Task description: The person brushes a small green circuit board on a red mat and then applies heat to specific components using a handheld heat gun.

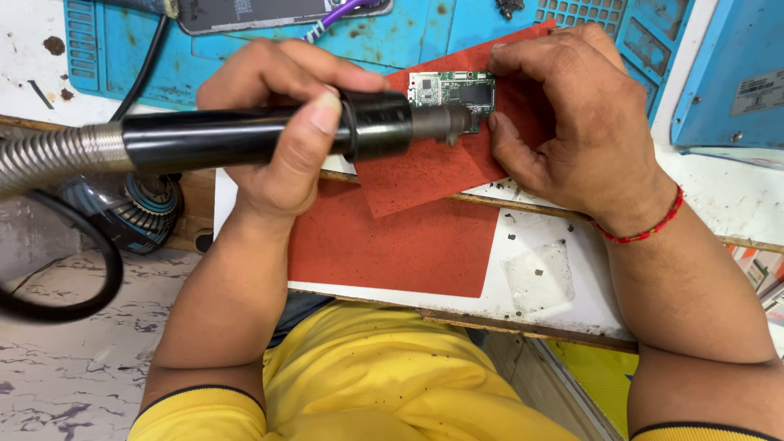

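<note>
The left hand (278, 122) is gripping a black hot-air wand (261, 137), fingers clamped around it. Its nozzle is covering part of the circuit board (452, 91) lying on a red mat (425, 171). The right hand (572, 114) is pinching the board's edge, fingertips partly hidden.

Both forearms are bare from the short sleeves down. The person wears a yellow shirt (384, 384); its sleeve cuffs are trimmed with a thin dark band, seen at the left sleeve (192, 404) and the right sleeve (702, 429). A thin red thread bracelet (645, 230) circles the right wrist. No rings or gloves show on either hand.
</note>
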